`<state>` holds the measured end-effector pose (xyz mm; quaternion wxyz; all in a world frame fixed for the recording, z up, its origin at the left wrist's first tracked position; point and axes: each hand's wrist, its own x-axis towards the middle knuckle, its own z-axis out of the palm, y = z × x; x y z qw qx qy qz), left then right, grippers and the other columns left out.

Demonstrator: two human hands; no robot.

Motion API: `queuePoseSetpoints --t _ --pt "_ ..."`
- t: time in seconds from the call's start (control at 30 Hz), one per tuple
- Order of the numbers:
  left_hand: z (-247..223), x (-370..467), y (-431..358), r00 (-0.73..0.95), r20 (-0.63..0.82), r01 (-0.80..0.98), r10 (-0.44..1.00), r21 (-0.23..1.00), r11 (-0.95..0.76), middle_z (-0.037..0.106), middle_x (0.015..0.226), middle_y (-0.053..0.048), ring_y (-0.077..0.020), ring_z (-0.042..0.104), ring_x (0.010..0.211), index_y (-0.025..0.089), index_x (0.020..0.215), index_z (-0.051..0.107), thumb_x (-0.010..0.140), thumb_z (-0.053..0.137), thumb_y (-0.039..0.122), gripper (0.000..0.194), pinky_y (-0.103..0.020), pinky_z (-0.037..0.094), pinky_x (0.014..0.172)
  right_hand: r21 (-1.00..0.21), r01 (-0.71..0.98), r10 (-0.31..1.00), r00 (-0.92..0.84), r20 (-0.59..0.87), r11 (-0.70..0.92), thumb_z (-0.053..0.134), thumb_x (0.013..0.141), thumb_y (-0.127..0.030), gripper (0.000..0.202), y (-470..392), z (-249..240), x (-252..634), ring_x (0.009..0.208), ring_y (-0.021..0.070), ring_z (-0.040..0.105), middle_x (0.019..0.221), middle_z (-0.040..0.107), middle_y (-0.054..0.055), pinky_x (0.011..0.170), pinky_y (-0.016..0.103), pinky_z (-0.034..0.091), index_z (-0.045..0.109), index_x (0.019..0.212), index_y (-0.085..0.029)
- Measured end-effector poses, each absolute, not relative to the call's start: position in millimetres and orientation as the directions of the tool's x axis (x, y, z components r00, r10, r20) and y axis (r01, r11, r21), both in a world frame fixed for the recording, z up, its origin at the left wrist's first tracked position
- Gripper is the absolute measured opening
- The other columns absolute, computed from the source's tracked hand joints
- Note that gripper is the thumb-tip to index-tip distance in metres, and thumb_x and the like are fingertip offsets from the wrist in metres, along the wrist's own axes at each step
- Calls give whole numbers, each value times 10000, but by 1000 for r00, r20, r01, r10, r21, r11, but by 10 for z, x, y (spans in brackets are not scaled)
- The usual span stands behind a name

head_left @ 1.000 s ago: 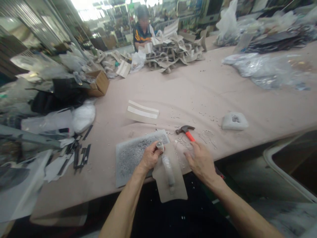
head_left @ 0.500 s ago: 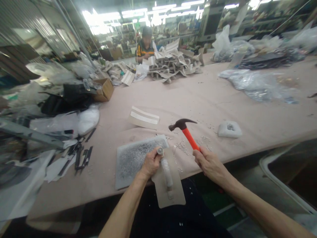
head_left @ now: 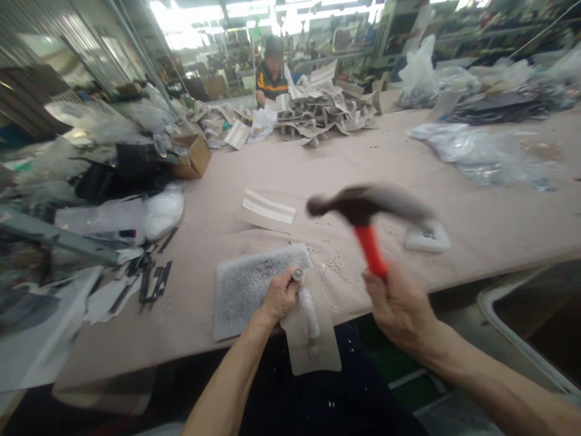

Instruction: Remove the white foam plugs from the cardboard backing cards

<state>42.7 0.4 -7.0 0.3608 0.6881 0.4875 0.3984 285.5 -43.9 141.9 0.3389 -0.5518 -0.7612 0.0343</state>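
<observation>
My right hand (head_left: 402, 303) is wrapped round the red handle of a claw hammer (head_left: 361, 203). The hammer is raised above the table and its head is blurred by motion. Closed in a pinch, my left hand (head_left: 278, 300) holds a short metal punch (head_left: 298, 275) upright, its round top showing; its lower end is hidden. Beneath it lies a beige panel (head_left: 324, 357) with a plastic-wrapped strap handle (head_left: 310, 315), partly on a worn, speckled board (head_left: 226, 324) and partly over the table edge.
Another beige panel (head_left: 265, 219) lies ahead, with small metal bits (head_left: 338, 266) scattered nearby. A white block (head_left: 422, 243) sits at right. Black strips (head_left: 154, 281) and a cardboard box (head_left: 196, 158) are left. Across the table, a person (head_left: 271, 79) is behind piled panels (head_left: 327, 109).
My right hand has lifted the hammer up and closer to the camera, slightly rightward. My left hand stays on the punch and the panel is nearly still. The view has shifted slightly.
</observation>
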Motion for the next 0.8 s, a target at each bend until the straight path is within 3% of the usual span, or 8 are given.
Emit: queuePoseSetpoints --t 0.07,0.13,0.27,0.43,0.53,0.63,0.7,0.8 --pt "-62 427 1 208 179 397 962 883 -250 645 772 -7 -164 586 712 197 981 666 889 555 238 149 -260 439 693 -348 854 920 -332 208 387 376 1009 -380 295 -478 1221 2900 438 120 325 537 452 -19 485 295 168 437 768 -222" --pt "-48 429 -2 213 170 403 962 882 -245 626 735 5 -156 564 679 200 973 674 880 559 226 151 -253 424 671 -294 899 936 -349 -39 323 406 1000 -371 266 -478 1074 2969 447 121 307 552 459 -13 508 312 135 458 789 -218" --pt "-21 439 -6 221 184 357 958 898 -255 653 792 -3 -165 591 737 208 999 680 892 557 241 166 -263 452 712 -263 954 964 -198 -177 148 428 1013 -396 244 -341 910 3101 524 148 419 639 528 14 547 306 184 511 871 -215" --pt "-14 448 -8 204 179 326 962 915 -239 666 785 -3 -166 605 732 200 969 686 870 593 253 145 -260 478 707 -190 982 955 -74 -288 19 386 1038 -311 253 -109 562 3135 729 230 591 832 645 105 637 321 347 579 1036 -148" --pt "-20 446 -11 185 177 311 967 922 -229 678 794 -3 -165 620 741 197 963 695 855 606 246 149 -256 485 710 -158 973 982 -180 -55 169 445 987 -222 338 -131 398 3003 1006 303 589 1185 613 210 821 394 433 535 1283 -82" --pt "-49 453 -10 167 171 284 971 935 -214 699 825 -11 -172 641 776 193 959 705 843 628 254 152 -268 499 743 -125 818 825 -540 167 561 485 915 -128 524 -256 415 2769 1197 317 484 1451 450 198 964 443 404 445 1437 -142" --pt "-90 476 6 151 159 253 976 948 -193 713 835 -14 -173 651 779 188 959 709 816 665 259 166 -274 509 756 -106 595 604 -785 136 797 495 904 -125 438 -321 494 2599 1126 278 495 1413 483 148 921 415 415 533 1336 -188" --pt "-129 521 67 44 91 126 995 987 -96 737 846 -22 -174 669 765 170 966 706 752 735 286 246 -271 529 738 -71 403 406 -913 42 913 502 935 -177 147 -334 608 2380 974 247 509 1203 577 111 819 387 417 621 1021 -191"
